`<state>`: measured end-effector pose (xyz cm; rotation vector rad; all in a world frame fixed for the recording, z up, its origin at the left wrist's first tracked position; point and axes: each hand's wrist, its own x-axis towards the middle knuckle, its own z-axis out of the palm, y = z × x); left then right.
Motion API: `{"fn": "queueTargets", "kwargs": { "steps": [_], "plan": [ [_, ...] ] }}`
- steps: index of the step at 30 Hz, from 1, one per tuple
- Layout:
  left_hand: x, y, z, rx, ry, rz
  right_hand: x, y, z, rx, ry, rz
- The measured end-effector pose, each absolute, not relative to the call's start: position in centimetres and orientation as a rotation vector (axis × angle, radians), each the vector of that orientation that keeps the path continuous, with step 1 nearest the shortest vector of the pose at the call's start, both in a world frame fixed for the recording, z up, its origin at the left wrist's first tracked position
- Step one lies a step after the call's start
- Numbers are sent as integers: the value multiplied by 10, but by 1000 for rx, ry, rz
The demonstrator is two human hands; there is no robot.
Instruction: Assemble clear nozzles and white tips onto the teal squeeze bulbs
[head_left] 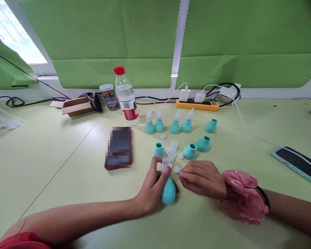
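My left hand (pixel 152 188) is closed around a teal nasal aspirator bulb (pixel 168 191) with a clear plastic collar (pixel 166 162) at its neck, thumb and index finger pressing at the collar. My right hand (pixel 202 179) has its fingers curled together, their tips beside a small translucent white piece (pixel 176 169); whether they pinch anything is hidden. Just beyond lie clear plastic fittings (pixel 171 151) and another small white piece (pixel 180 156). Loose teal bulbs with open necks, such as one bulb (pixel 190 151), stand or lean around them. Farther back, several aspirators (pixel 175 127) stand upright with clear nozzles fitted.
A phone (pixel 119 147) lies left of my hands, a water bottle (pixel 126 100) and a printed can (pixel 109 97) behind it. Along the back are an open cardboard box (pixel 77 106) and a yellow power strip (pixel 197 105). A white cable crosses toward a second phone (pixel 298 164) at right.
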<state>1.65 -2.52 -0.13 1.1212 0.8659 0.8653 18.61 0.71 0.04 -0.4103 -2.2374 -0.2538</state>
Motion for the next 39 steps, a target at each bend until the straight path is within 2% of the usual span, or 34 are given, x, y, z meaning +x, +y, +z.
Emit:
{"fn": "queueTargets", "kwargs": {
  "steps": [12, 33, 39],
  "plan": [
    [15, -22, -4, 1278, 901, 787, 186, 11, -2, -414, -2138, -136],
    [13, -25, -8, 1353, 955, 860, 187, 5, -6, -401, -2181, -355],
    [13, -23, -8, 1420, 935, 792, 186, 4, -3, -531, -2155, -235]
  ]
}}
